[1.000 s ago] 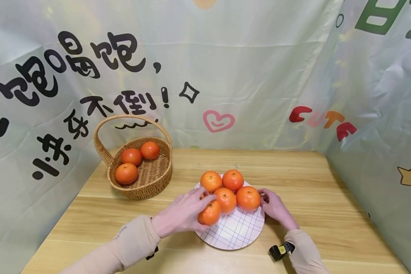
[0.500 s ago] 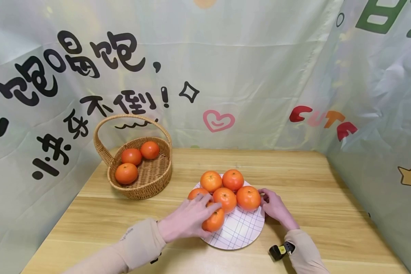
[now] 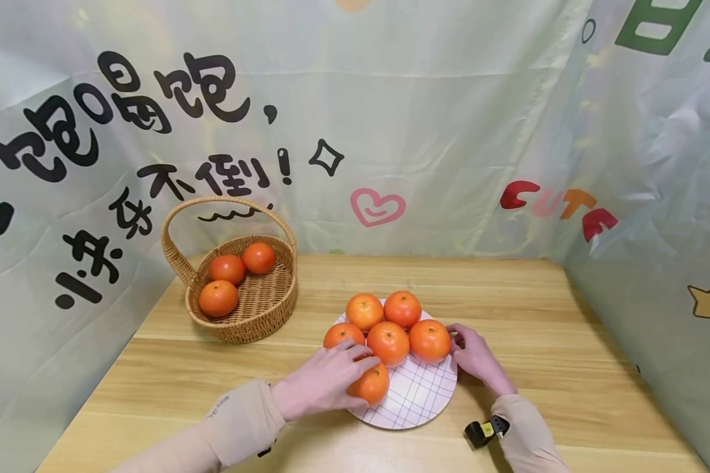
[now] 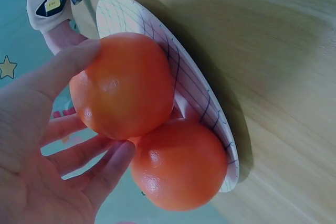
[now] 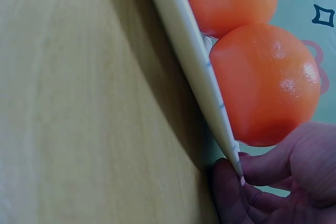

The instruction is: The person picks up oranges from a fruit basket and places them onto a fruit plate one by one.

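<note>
My left hand (image 3: 322, 381) holds an orange (image 3: 372, 386) at the near left of a round white plate (image 3: 416, 397) with a blue grid pattern. In the left wrist view, the thumb lies along one side of this orange (image 4: 126, 87) and the fingertips reach the other. A second orange (image 4: 181, 166) sits right beside it. Several more oranges (image 3: 388, 343) are grouped over the back half of the plate. My right hand (image 3: 475, 355) pinches the plate's right rim. From the right wrist, its thumb shows above the rim (image 5: 223, 111) and a finger below.
A wicker basket (image 3: 260, 328) with a tall handle stands at the back left, with three oranges (image 3: 219, 299) in it. The wooden table (image 3: 508, 289) runs back to a printed cloth wall (image 3: 437, 131). A black wrist camera (image 3: 481, 433) hangs under the right sleeve.
My left hand has shifted its orange a little right and toward the near edge of the plate. The orange behind it at the left now shows. The right hand stays at the rim.
</note>
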Demonstrator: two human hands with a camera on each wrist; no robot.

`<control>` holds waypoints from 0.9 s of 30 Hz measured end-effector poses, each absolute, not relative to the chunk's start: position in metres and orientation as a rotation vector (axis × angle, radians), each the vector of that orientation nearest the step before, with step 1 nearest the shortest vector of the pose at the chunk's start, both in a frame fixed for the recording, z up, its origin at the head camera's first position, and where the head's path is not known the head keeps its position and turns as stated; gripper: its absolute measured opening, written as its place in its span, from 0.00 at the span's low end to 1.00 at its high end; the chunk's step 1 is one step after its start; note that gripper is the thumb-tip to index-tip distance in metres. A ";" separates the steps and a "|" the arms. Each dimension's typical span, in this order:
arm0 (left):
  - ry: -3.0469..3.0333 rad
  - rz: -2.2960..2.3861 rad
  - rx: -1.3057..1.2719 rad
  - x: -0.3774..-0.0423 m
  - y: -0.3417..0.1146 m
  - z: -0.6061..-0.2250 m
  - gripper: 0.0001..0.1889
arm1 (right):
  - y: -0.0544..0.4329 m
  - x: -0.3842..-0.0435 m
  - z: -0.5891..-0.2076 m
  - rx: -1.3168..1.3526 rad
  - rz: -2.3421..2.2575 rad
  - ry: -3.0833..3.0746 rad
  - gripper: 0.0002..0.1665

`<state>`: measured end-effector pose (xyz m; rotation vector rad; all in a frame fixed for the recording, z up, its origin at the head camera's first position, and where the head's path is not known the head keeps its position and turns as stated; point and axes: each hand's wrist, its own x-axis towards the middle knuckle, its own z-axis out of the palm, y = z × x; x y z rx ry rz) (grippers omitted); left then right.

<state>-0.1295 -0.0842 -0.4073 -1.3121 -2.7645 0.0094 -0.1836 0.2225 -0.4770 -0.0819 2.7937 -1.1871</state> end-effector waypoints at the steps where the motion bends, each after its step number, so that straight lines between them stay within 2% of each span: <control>1: -2.765 0.001 -1.317 -0.130 -0.085 -0.407 0.34 | 0.222 -0.184 -0.477 -0.079 -1.187 2.793 0.23; 13: -2.720 -0.092 -1.350 -0.129 -0.092 -0.406 0.29 | 0.222 -0.183 -0.474 -0.073 -1.185 2.791 0.23; 21: -2.630 -0.083 -1.397 -0.127 -0.098 -0.412 0.22 | 0.221 -0.182 -0.474 -0.073 -1.193 2.799 0.22; 27: -2.589 -0.038 -1.391 -0.126 -0.100 -0.417 0.26 | 0.221 -0.183 -0.474 -0.062 -1.196 2.781 0.23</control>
